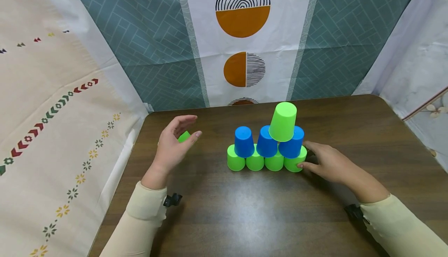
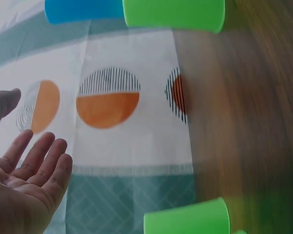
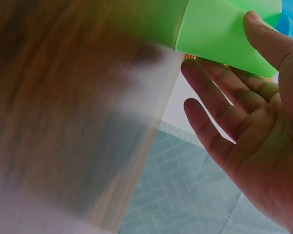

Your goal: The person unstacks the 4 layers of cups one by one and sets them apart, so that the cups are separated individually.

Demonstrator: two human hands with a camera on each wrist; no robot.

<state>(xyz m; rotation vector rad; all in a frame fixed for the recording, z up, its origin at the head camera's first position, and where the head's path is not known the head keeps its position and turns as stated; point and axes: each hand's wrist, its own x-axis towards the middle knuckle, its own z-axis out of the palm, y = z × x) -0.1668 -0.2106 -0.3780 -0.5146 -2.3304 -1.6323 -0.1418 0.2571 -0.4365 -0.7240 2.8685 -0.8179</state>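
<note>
The left hand (image 1: 172, 145) hides most of a green cup (image 1: 183, 137) left of centre in the head view; the left wrist view's top edge crops a blue cup (image 2: 83, 10).

Table (image 1: 217, 210): dark brown, wood grain running roughly left to right, surface glossy, pale glare patch on near side of cup row, far right corner rounded. Directly on tabletop, around middle of its width: row of four green cups (image 1: 270, 163), mouths down, upright, set close side by side; cannot tell whether walls touch. Well apart, farther left: another green cup (image 1: 184, 137), mostly hidden in head view, wide end down in left wrist view. Soft shadows on near part of wood
</note>
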